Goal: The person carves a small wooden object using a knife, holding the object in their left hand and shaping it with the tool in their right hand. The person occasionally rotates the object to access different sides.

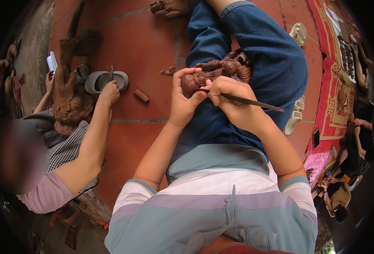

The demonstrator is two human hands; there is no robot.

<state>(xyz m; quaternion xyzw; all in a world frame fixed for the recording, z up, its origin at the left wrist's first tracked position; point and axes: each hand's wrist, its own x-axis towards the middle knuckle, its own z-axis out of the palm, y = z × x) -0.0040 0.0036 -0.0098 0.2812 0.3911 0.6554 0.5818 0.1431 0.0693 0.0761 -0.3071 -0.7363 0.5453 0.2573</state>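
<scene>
A reddish-brown carved wooden figure (pixel 240 70) lies across my lap against my blue jeans, its rounded end toward the left. My left hand (pixel 183 99) is wrapped round that rounded end, thumb on the near side and fingers over the far side. In my right hand (pixel 237 103) is a slim dark file (pixel 261 104), gripped like a pencil. Its tail sticks out to the right past my knuckles, while its working tip meets the wood close to my left thumb. My fingers partly cover the spot where tip and wood come together.
At left a co-worker sits with another carved wooden statue (pixel 70 103), one hand by a grey slipper (pixel 94 82). A short wooden cylinder (pixel 140 95) lies on the red tiles. Right of my legs are pale sandals (pixel 295 117), a phone (pixel 316 138) and a red-gold mat (pixel 324 91).
</scene>
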